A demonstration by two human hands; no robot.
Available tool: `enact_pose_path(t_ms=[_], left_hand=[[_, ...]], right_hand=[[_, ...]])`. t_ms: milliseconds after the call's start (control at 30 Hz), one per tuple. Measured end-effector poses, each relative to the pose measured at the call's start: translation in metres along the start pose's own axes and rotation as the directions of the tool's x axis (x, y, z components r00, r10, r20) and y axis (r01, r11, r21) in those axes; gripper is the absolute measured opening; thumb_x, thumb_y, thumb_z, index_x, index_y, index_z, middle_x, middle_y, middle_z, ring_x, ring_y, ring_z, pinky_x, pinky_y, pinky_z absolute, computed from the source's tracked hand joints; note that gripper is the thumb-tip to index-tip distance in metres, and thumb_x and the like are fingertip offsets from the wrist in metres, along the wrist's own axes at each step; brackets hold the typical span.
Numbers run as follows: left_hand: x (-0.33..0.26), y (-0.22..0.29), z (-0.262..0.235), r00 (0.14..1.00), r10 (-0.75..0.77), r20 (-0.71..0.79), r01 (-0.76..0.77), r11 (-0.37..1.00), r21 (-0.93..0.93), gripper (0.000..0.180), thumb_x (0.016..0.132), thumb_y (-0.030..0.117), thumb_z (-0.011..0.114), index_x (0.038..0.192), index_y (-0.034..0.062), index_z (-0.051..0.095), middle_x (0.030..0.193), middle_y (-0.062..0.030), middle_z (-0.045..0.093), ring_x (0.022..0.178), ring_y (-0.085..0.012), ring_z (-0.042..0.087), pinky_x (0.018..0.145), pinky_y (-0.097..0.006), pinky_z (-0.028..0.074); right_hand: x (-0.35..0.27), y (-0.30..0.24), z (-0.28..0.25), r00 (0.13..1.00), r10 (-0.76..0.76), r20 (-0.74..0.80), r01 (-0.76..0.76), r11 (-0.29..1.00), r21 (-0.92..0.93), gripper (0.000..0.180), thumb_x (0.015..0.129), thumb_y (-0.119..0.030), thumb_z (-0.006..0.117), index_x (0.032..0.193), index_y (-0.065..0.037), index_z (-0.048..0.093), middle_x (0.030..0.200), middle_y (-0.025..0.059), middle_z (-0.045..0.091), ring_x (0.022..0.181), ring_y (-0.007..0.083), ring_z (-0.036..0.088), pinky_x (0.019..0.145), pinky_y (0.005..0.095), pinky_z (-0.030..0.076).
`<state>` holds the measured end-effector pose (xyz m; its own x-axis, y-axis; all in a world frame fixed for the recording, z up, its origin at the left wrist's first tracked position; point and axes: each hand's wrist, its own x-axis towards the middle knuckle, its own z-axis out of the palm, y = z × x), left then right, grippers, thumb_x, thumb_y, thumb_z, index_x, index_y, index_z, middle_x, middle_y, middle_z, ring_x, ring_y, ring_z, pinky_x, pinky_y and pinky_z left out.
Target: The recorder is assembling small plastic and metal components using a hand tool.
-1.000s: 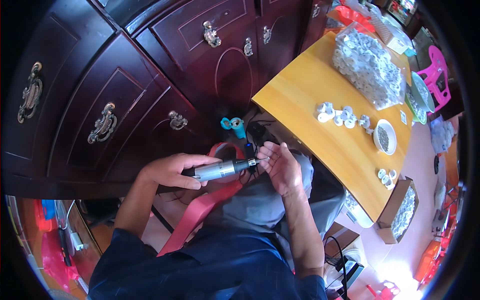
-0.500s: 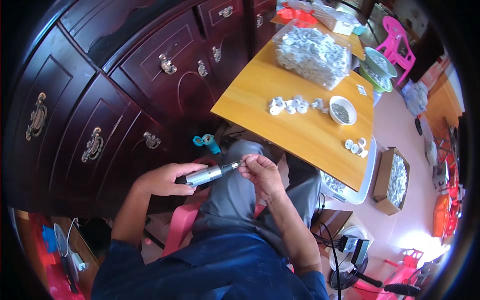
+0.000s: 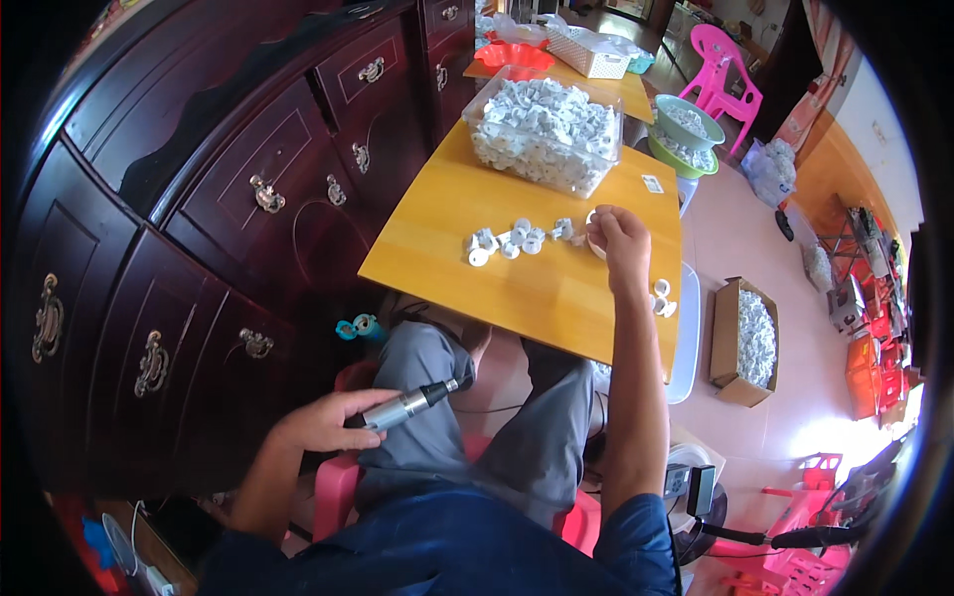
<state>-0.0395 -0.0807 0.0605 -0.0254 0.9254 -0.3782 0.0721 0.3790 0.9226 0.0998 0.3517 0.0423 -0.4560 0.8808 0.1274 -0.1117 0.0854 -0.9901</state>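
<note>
Yellow wooden surface stands close against a dark carved cabinet on the person's left; only a narrow gap between the two. Near edge of the surface runs over the person's knees in grey trousers. Right edge open to pale floor, where a cardboard box of white parts sits well apart. Far end of the surface taken up by a clear bin heaped with white pieces. Bare wood across the near half.

Left hand low beside the left thigh, fingers clenched around a silver handheld rotary tool; tool tip points up and right toward the lap, well below the surface edge.

Right hand stretched out over the surface, fingers curled down on a small white dish at the right end of a row of small white parts. Cannot tell whether it grips anything under the fingers. A few more white parts lie near the right edge, just beside the wrist.
</note>
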Motion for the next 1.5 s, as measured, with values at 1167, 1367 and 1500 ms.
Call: enact_pose_path(t_ms=[1167,1367,1500], left_hand=[[0.076,-0.063,0.015,0.985,0.133,-0.112,-0.172,0.835,-0.523,0.055,0.076,0.017,0.073,0.124,-0.0012,0.051,0.087,-0.0064,0.061,0.063,-0.0103,0.056,0.058,-0.024,0.046],[0.081,-0.045,0.009,0.936,0.310,-0.168,-0.338,0.655,-0.675,0.065,0.082,0.030,0.074,0.132,-0.0025,0.048,0.085,-0.0070,0.057,0.061,-0.0105,0.056,0.056,-0.024,0.046],[0.081,-0.034,0.014,0.915,0.348,-0.204,-0.379,0.569,-0.730,0.066,0.085,0.032,0.071,0.135,-0.0026,0.046,0.088,-0.0068,0.057,0.061,-0.0106,0.056,0.055,-0.023,0.046]], right_hand=[[0.073,0.062,-0.056,0.972,-0.114,0.204,0.219,0.138,-0.966,0.022,0.080,-0.031,0.063,0.088,-0.013,0.073,0.086,0.0164,0.070,0.076,0.0365,0.069,0.066,0.0477,0.054],[0.052,0.036,-0.043,0.944,-0.246,0.221,0.265,0.161,-0.951,0.016,0.085,-0.018,0.060,0.092,-0.012,0.072,0.093,0.0166,0.070,0.084,0.0364,0.067,0.075,0.0474,0.053],[0.005,0.009,-0.005,0.860,-0.502,0.091,0.413,0.579,-0.703,0.012,0.089,-0.015,0.063,0.092,-0.004,0.069,0.083,0.0097,0.070,0.069,0.0214,0.067,0.065,0.0347,0.052]])
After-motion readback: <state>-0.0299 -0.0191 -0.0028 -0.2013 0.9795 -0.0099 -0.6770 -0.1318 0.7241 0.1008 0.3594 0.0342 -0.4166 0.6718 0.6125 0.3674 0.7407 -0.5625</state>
